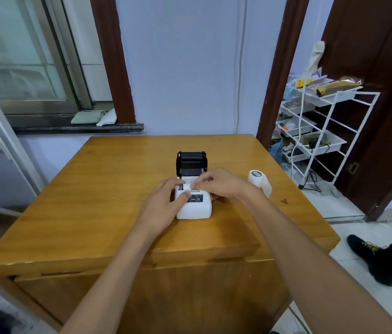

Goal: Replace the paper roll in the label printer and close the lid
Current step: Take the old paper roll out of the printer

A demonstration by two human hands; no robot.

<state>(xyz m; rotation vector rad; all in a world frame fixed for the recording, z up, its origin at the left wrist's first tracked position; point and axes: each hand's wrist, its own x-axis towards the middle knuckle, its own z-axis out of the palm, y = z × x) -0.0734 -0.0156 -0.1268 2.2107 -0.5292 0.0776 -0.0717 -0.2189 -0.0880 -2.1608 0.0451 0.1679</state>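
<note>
1. The label printer (pixel 193 203) sits mid-tabletop (pixel 108 189), its black lid (pixel 191 162) upright at 12 o'clock; a paper roll (pixel 259 179) lies loose at 3 o'clock, just beside the right hand (pixel 219 183).
2. Both hands cover the open bay; the left hand (pixel 166 198) clasps the casing, the right fingers (pixel 198 180) pinch near white paper, contents unclear.
3. A wire rack (pixel 320 131) stands beyond the right edge; the near tabletop is open.
</note>
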